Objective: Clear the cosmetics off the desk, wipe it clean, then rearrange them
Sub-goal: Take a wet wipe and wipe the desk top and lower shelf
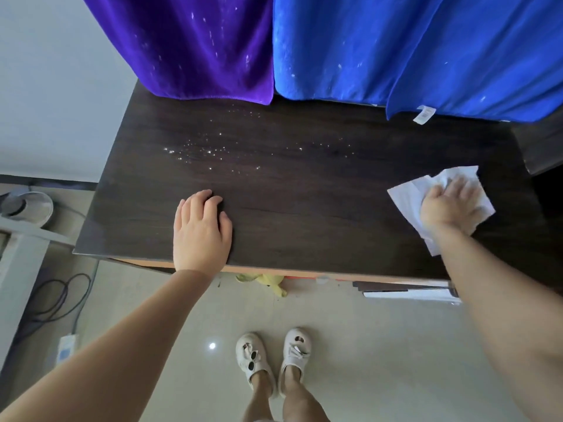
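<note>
The dark wooden desk [304, 190] carries no cosmetics in view. White specks [210, 150] are scattered over its back left part. My right hand [447, 205] presses flat on a white tissue [405, 196] near the desk's right side; the hand is blurred. My left hand [201, 229] rests palm down near the front edge, left of centre, fingers slightly curled and holding nothing.
A purple cloth [195, 47] and a blue cloth [396, 50] hang behind the desk, their hems reaching its back edge. On the floor at the left lie cables [58, 300], a power strip [65, 348] and a round grey object [27, 207]. A yellow item [268, 281] lies under the desk.
</note>
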Demonstrator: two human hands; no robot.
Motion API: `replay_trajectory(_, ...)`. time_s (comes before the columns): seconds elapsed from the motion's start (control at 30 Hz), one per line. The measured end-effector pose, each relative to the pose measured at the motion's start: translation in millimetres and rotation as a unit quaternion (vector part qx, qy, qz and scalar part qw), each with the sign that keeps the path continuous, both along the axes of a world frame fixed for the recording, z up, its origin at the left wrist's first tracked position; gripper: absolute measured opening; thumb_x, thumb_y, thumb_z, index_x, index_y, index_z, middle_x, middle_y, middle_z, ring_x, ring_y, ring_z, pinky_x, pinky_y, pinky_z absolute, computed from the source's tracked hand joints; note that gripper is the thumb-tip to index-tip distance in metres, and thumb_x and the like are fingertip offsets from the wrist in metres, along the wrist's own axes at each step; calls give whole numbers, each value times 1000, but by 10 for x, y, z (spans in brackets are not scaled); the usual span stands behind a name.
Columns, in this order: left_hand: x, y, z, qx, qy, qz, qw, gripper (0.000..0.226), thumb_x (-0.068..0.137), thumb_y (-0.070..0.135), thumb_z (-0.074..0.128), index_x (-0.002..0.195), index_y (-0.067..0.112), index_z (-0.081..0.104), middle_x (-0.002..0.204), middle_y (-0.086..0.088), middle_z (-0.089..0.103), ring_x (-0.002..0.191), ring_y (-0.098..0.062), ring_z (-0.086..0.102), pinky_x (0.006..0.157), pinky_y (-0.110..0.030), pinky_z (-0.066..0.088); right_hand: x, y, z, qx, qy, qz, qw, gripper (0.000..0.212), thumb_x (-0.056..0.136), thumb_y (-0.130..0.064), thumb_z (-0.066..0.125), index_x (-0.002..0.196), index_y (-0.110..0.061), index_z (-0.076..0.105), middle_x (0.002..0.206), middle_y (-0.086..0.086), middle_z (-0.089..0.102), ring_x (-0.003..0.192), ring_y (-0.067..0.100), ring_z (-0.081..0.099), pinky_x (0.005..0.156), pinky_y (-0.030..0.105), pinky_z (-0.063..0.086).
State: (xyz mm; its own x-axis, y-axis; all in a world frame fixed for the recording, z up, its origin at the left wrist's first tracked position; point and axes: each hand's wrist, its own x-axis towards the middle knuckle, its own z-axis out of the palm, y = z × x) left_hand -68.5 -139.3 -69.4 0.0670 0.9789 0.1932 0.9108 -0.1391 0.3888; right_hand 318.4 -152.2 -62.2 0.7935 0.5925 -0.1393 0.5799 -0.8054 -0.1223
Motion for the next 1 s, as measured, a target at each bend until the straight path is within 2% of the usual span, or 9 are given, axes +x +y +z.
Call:
replay_trajectory(0.07, -3, -10, -4, -1, 3, -1, 1000, 38, 88, 23, 34, 108, 2, 58, 119, -16, 56, 110, -33, 46, 105, -49, 33, -284, 277, 60, -30, 26, -60, 997, 59, 98, -38, 9, 148, -9, 2, 158, 14, -3, 145, 24, -5, 115, 53, -1)
replay_trajectory(0.2, -3, 0, 4, -1, 8, -2, 1000, 37, 87, 22, 35, 107, 2, 58, 118, -16, 57, 110, -33, 47, 102, -50, 36, -1306, 939, -23, 2, 18, 203, 979, 58, 98, -39, 11, 148, -10, 6, 158, 11, 0, 145, 22, -4, 116, 49, -2)
replay_trajectory(0.33, -2, -12, 9, -5, 7, 1, 1000, 38, 87, 21, 34, 109, 1, 58, 119, -16, 56, 112, -33, 46, 103, -50, 36, -2196, 911, -13, -14, 17, 562, 827, 55, 99, -37, 14, 148, -16, 1, 158, 3, -5, 145, 15, -7, 118, 44, -4)
replay_trajectory(0.43, 15, -15, 36, -6, 10, 4, 1000, 39, 87, 22, 33, 108, 1, 58, 118, -17, 57, 112, -33, 46, 102, -49, 37, -1901, 821, 11, -29, 19, 667, 744, 54, 100, -38, 16, 148, -20, 0, 158, -3, -5, 145, 12, -7, 118, 39, -5)
replay_trajectory(0.5, 24, -12, 47, -6, 8, 2, 1000, 38, 87, 21, 33, 107, 0, 58, 117, -17, 57, 111, -33, 46, 100, -49, 38, -1342, 811, -19, -29, 13, 599, 800, 53, 100, -37, 16, 148, -20, 4, 158, -2, -1, 145, 11, -4, 118, 39, -3)
replay_trajectory(0.63, 13, -20, 39, 0, 19, -5, 1000, 37, 87, 19, 34, 107, -2, 57, 117, -18, 56, 110, -30, 41, 101, -49, 37, -78, 711, 12, 12, -13, 242, 970, 53, 99, -36, 16, 147, -13, 16, 158, 8, 9, 145, 23, 8, 116, 51, 10)
replay_trajectory(0.73, 16, -1, 24, -1, 30, -13, 999, 37, 87, 19, 34, 107, -2, 57, 117, -19, 56, 111, -30, 40, 102, -49, 36, -62, 917, 89, -6, 20, 15, 1000, 59, 97, -37, 11, 148, -8, 5, 158, 13, 0, 145, 26, -2, 116, 55, 7)
replay_trajectory(0.87, 10, 5, 37, -1, 33, -15, 999, 36, 88, 19, 34, 107, -1, 57, 117, -19, 56, 111, -30, 41, 101, -50, 38, -1277, 1471, 10, 17, 28, 188, 982, 61, 97, -36, 17, 147, -2, 5, 157, 18, 0, 145, 29, -5, 117, 52, 4)
replay_trajectory(1.0, 8, 5, 38, -9, 32, -13, 999, 35, 88, 18, 34, 107, 0, 57, 118, -18, 56, 112, -31, 42, 101, -48, 37, -2449, 1501, -46, 12, 30, 485, 874, 57, 98, -34, 15, 147, -8, 2, 158, 11, -4, 145, 22, -8, 117, 45, -4)
